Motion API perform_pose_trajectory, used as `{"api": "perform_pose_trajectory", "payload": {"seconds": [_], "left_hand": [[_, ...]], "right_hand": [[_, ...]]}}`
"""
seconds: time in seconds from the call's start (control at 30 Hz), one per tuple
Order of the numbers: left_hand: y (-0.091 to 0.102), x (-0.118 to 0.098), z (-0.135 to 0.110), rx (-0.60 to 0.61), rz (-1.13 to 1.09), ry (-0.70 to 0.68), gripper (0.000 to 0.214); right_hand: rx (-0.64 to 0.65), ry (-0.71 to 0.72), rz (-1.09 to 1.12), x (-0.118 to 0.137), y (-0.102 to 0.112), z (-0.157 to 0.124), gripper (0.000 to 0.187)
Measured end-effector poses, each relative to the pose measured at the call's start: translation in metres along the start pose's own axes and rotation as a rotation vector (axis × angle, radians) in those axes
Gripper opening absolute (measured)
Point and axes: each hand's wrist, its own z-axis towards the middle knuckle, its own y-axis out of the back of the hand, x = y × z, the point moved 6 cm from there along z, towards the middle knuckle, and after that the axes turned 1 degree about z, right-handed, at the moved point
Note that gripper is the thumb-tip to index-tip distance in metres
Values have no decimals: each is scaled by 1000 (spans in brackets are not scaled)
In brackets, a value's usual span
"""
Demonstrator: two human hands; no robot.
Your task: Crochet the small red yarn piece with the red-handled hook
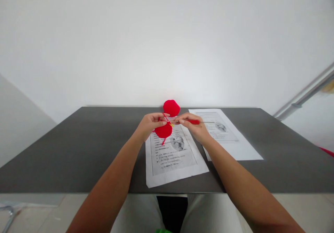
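Between thumb and fingers, my left hand (150, 124) pinches a red crochet piece (164, 131), roughly round, with a short tail of yarn hanging below it. My right hand (194, 125) grips a crochet hook (193, 122) with a red handle. The hook lies nearly level, and its thin metal tip reaches the top edge of the piece. A small yellow item (172, 124), perhaps a stitch marker, shows at that edge. Red yarn runs up over my left fingers. Just behind my hands sits a ball of red yarn (171, 108).
Under my hands a printed sheet (180, 172) with text and a picture lies on the dark table (78, 156). A second printed sheet (242, 146) lies to the right, partly beneath my right forearm. A white wall rises behind the table's far edge.
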Motion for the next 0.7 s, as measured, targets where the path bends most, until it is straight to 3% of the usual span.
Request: {"api": "perform_pose_trajectory", "payload": {"seconds": [0.4, 0.7], "left_hand": [[2, 7, 2, -24, 62, 4, 37], [2, 1, 2, -48, 75, -33, 35]], "right_hand": [[166, 6, -177, 5, 0, -1, 20], [131, 60, -182, 6, -2, -3, 16]]}}
